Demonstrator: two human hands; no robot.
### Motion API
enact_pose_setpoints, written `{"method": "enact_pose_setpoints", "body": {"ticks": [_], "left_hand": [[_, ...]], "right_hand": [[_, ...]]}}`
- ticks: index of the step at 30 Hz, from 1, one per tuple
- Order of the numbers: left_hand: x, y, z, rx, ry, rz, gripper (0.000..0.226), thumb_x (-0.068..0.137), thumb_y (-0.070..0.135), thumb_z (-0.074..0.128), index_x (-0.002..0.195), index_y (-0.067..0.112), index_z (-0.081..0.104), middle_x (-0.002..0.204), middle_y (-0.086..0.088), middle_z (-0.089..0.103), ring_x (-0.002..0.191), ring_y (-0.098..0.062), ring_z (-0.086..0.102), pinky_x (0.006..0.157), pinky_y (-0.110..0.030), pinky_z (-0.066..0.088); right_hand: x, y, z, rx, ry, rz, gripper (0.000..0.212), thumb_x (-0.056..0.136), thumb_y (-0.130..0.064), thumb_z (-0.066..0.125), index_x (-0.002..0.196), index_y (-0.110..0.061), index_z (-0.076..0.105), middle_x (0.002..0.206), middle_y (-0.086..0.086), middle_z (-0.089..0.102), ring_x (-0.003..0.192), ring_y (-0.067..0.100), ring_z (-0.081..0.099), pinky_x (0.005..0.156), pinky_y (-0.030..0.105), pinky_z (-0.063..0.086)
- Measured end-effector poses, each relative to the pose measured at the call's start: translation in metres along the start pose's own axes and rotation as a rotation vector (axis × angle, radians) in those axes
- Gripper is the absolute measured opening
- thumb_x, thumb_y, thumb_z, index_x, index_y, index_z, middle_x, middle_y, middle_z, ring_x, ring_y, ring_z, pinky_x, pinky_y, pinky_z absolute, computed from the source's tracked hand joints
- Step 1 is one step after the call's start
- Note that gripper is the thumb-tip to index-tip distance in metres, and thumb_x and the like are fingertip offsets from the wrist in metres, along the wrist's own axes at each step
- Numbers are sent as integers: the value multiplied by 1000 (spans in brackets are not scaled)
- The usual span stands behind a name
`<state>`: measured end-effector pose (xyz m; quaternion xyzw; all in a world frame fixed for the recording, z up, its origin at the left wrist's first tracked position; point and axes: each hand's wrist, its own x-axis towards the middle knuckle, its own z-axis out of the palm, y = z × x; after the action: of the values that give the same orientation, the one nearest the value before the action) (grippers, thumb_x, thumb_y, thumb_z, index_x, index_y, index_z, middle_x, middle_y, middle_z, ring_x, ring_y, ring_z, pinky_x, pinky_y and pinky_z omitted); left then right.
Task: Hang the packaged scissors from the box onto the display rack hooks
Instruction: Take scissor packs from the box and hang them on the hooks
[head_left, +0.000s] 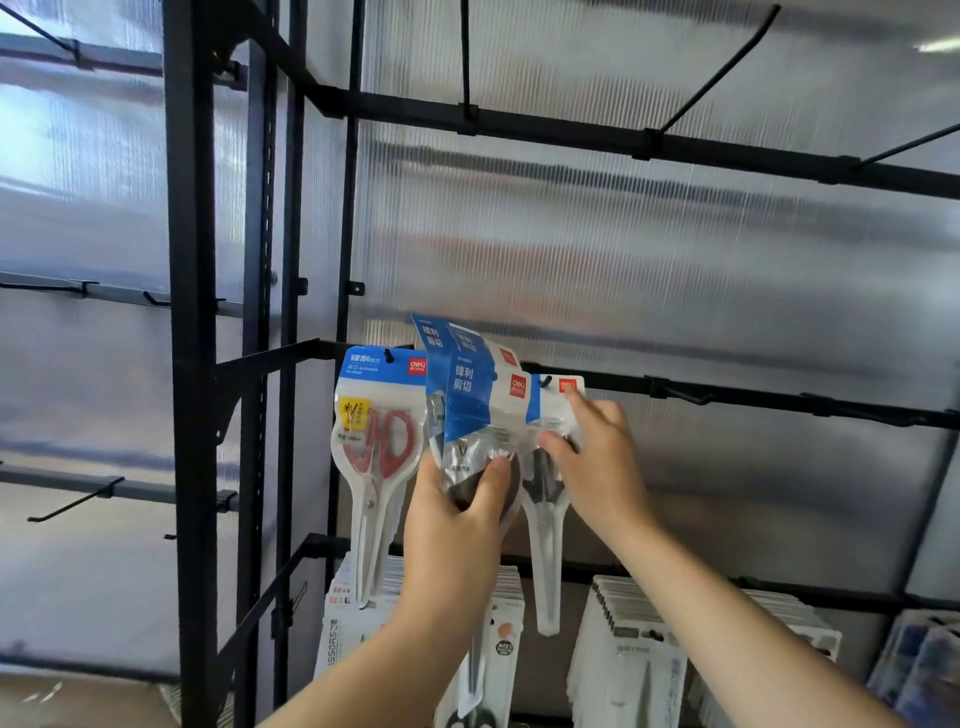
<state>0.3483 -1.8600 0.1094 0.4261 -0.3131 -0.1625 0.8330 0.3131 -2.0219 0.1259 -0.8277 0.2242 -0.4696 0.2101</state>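
**Finding: bundle in left hand, right hand at a hung pack on the middle rail**

The left hand (457, 519) gripped a bundle of packaged scissors (472, 395) around its lower part. The thumb lay across the clear front and the other fingers were curled behind, out of sight. The bundle's blue header cards stood above the hand, tilted left, and were not on any hook.

The right hand (597, 457) held a black-handled pack (543, 499) that hung from a hook (545, 382). The thumb pressed the front below the header and the forefinger reached up along the card's right edge. The remaining fingers were folded behind it.

The bundle overlapped the left side of that pack and hid part of it. To the left, a red-handled pack (374, 441) hung from its own hook. To the right, an empty hook (685, 397) stood on the same crossbar (779, 402). The black rack frame (192, 364) stood at the left. Further packaged goods (623, 639) were racked below, with a ribbed translucent panel (623, 249) behind.
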Motion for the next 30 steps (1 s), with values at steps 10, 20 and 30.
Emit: {"method": "enact_pose_setpoints", "body": {"ticks": [10,20,30], "left_hand": [[2,-7,3,39,15,-81,25,95,12,62,116,25,59,98,5,75,94,-9,72,73,-21,59],[-9,-14,-5,48,-9,-108,26,91,16,67,115,24,63,103,0,75,94,-15,72,68,-20,58],[-12,-14,0,116,-16,-65,35,86,15,72,118,22,60,100,7,76,95,-9,71,84,-22,56]], "right_hand": [[21,13,24,-240,-96,-15,72,97,-29,59,156,-20,20,132,9,39,115,21,55,92,28,50],[-7,2,-8,210,1,-20,34,102,-26,49,136,-25,52,119,-3,58,83,-2,61,63,10,49],[-14,-40,-22,381,-20,83,12,89,-28,70,91,-29,59,88,-17,67,88,5,69,68,25,60]]}}
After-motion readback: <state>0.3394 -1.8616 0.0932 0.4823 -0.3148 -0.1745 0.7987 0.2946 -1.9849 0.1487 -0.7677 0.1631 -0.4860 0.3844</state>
